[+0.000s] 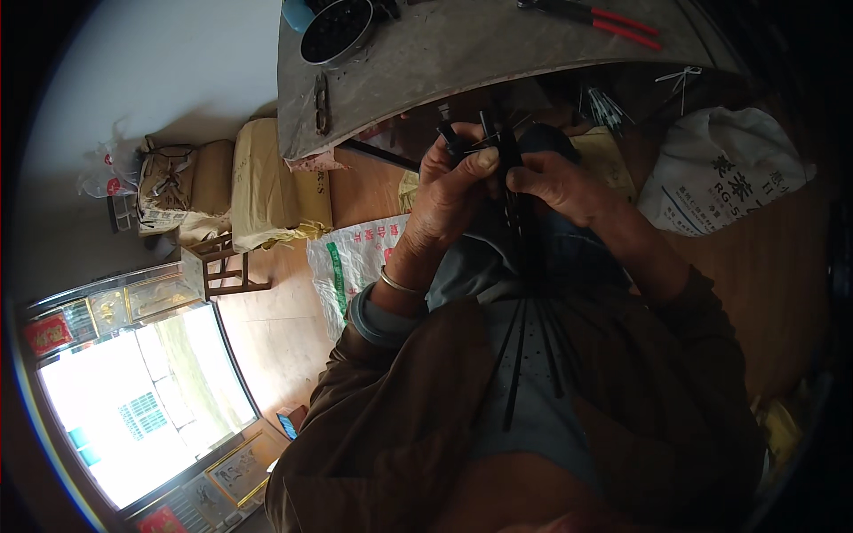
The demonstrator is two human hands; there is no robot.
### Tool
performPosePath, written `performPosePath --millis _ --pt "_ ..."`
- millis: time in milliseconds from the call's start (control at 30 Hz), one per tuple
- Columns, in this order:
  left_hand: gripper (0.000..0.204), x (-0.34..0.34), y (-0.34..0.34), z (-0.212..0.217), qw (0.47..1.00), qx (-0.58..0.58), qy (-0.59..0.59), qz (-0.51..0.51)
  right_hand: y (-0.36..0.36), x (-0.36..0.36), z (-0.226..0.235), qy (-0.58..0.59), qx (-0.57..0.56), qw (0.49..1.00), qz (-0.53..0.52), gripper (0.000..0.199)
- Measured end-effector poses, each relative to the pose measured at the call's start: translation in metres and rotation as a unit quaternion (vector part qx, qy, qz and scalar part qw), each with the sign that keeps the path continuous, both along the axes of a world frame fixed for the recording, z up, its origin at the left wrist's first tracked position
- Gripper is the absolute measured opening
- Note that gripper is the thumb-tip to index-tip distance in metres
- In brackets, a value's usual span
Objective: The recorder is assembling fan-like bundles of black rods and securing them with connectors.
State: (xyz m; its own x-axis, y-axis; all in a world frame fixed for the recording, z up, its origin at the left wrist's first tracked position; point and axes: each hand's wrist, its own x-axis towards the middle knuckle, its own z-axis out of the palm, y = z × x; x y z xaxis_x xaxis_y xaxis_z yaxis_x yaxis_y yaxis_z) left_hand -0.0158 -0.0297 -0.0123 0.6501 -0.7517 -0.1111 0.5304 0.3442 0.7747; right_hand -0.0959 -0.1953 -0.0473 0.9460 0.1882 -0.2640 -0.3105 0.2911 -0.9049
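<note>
Before my body I hold a bundle of thin black rods (pixel 517 213) that looks like an umbrella frame. Its rods fan out toward my chest. My left hand (pixel 444 191) is closed around its upper end, thumb pressed against the index finger, with a short black stub (pixel 450 133) sticking out beside the fingers. A thin wire-like piece crosses near that thumb; what it is I cannot make out. From the other side, my right hand (pixel 560 185) pinches the bundle between thumb and curled fingers. The fingertips of both hands are partly hidden.
A grey worktable (pixel 409 71) curves ahead, bearing a bowl of small black parts (pixel 336 34), red-handled pliers (pixel 622 27) and smaller pliers (pixel 322 102). Thin metal rods (pixel 606 108) lie beyond my right hand, near a white sack (pixel 720 173). Leftward are cardboard boxes (pixel 271 186) and a wooden stool (pixel 218 266).
</note>
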Motion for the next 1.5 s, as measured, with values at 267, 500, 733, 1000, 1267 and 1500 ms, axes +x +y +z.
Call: performPosePath --millis 267,500,733,1000,1267,1500 --pt "0.02 -0.006 -0.003 0.018 0.991 0.096 -0.089 0.037 0.009 -0.004 0.031 -0.166 -0.026 0.975 -0.145 0.034" --pt "0.02 -0.008 0.002 0.029 0.993 0.096 -0.063 0.018 0.024 -0.008 0.039 -0.134 0.072 0.976 -0.154 0.028" --pt "0.021 -0.005 0.002 0.029 0.994 0.085 -0.065 0.011 0.03 -0.007 0.031 -0.133 0.072 0.973 -0.174 0.028" --pt "0.054 0.029 -0.001 0.032 0.978 0.073 -0.143 0.13 0.036 -0.005 0.044 -0.098 0.095 0.971 -0.198 0.025" --pt "0.058 0.042 -0.026 0.05 0.929 0.187 -0.302 -0.107 0.036 -0.006 0.044 -0.085 0.06 0.978 -0.181 0.019" --pt "0.041 0.048 -0.025 0.031 0.976 0.112 -0.176 -0.061 0.031 -0.006 0.041 -0.091 0.057 0.979 -0.176 0.021"
